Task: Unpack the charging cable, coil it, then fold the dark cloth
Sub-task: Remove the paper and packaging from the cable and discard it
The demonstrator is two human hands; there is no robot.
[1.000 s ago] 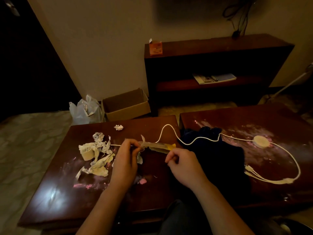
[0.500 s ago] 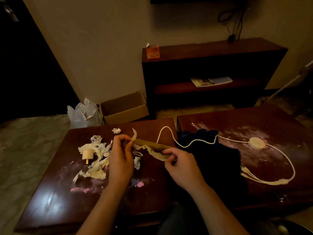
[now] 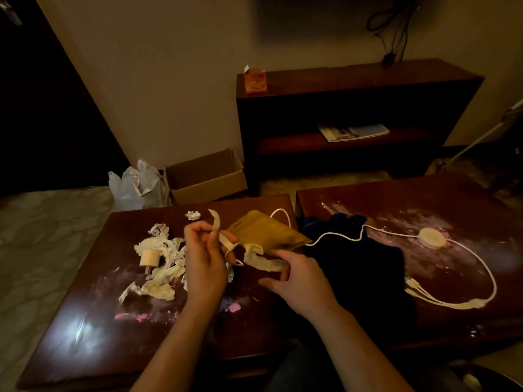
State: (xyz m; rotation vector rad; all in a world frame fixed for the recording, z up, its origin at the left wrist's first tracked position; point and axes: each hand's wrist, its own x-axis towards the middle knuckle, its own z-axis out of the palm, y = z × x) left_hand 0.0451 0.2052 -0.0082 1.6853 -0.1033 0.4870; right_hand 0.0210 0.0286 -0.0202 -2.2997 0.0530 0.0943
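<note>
A pale strip [image 3: 216,223] is pinched in the grip of the left hand [image 3: 206,258]. The right hand [image 3: 302,281] (grip not discernible) is held at the yellow pouch [image 3: 263,230]. At 3 o'clock, the charging cable [image 3: 339,236] is laid over the dark cloth [image 3: 353,267].

Cardboard box [image 3: 210,186], plastic bag [image 3: 133,185] — dark shelf [image 3: 368,79]

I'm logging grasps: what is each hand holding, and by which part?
Left hand pinches a pale strip near its middle, tip sticking up. Right hand pinches the crumpled wrapping at its near end, beside the yellow pouch.
</note>
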